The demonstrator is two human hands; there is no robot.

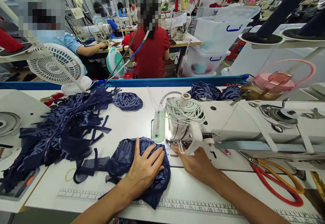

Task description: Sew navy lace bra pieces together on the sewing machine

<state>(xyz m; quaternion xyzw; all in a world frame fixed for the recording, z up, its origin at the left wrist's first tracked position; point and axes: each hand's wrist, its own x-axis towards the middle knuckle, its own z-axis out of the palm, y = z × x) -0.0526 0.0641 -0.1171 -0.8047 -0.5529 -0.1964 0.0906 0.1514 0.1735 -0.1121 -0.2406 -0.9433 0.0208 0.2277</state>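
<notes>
The left hand (144, 170) lies open and flat on the navy lace piece (122, 158), near the sewing machine (228, 122) on its left side – probably best kept smooth – while the right hand (196, 164) reaches under the machine head, its fingers too hidden to tell.

The left hand (144, 170) lies flat, fingers spread, on a navy lace piece (122, 158) on the near desk (48, 183). Just right of it, the right hand (196, 164) reaches under the sewing machine (241, 122), its fingertips hidden. A lace pile (63, 129) lies to the left. Red scissors (276, 181) lie at the right, near the machine.
</notes>
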